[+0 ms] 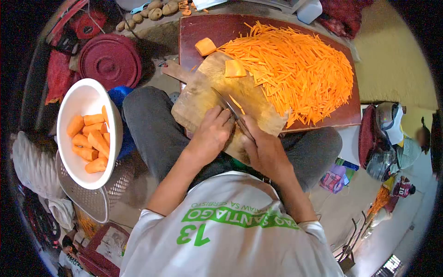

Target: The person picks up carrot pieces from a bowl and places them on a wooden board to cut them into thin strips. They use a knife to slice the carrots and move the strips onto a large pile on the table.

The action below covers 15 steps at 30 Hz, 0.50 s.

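Observation:
My right hand (260,147) is wrapped round the handle of a knife (226,102), whose blade points up and left over the wooden cutting board (189,105). Just left of the blade, my left hand (213,131) has its fingers curled down on the board; what they hold, if anything, is hidden. A thin carrot strip (237,104) lies right of the blade. One carrot chunk (235,69) rests on the upper board, another (205,46) beyond its edge. A large heap of carrot strips (309,74) covers much of the red table (194,27) and the board's right edge.
At the left, a white basin (64,115) holds several peeled carrots (98,141), above a grey perforated basket (122,180). A round dark-red lid (110,61) is at the upper left. Several brown tubers (155,13) lie behind. Bags and plastic containers (382,164) are at the right.

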Each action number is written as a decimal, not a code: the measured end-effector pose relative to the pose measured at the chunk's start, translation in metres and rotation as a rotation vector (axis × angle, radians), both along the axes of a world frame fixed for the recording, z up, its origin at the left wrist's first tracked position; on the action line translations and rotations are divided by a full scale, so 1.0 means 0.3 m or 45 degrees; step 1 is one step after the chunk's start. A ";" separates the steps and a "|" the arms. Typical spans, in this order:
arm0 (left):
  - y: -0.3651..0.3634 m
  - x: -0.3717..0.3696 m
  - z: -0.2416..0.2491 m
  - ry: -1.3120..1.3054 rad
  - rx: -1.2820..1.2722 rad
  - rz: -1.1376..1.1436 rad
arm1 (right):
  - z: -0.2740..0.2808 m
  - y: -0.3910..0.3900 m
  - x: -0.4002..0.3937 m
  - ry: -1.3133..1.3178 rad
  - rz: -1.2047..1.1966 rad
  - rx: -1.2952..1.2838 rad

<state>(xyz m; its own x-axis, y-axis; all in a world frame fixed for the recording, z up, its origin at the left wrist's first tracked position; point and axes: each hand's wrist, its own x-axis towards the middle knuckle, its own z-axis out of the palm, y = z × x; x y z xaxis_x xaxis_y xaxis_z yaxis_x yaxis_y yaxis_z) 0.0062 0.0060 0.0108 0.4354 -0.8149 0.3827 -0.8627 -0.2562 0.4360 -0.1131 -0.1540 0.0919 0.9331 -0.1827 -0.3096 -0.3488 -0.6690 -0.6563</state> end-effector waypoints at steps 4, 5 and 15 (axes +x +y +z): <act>0.002 0.008 -0.007 0.006 -0.011 0.009 | 0.048 -0.018 -0.044 -0.022 -0.037 0.076; 0.003 0.005 -0.007 0.016 -0.025 0.021 | 0.064 -0.018 -0.073 0.009 -0.054 0.104; 0.002 0.007 0.003 -0.035 -0.023 0.047 | -0.020 -0.016 0.019 -0.108 0.002 0.059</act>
<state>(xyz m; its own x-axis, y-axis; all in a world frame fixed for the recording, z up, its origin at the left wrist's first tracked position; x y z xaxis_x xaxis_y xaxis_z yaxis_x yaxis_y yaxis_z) 0.0083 0.0065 0.0118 0.4542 -0.7912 0.4095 -0.8644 -0.2802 0.4174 -0.1074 -0.1589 0.0859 0.9567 -0.1684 -0.2373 -0.2893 -0.6376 -0.7139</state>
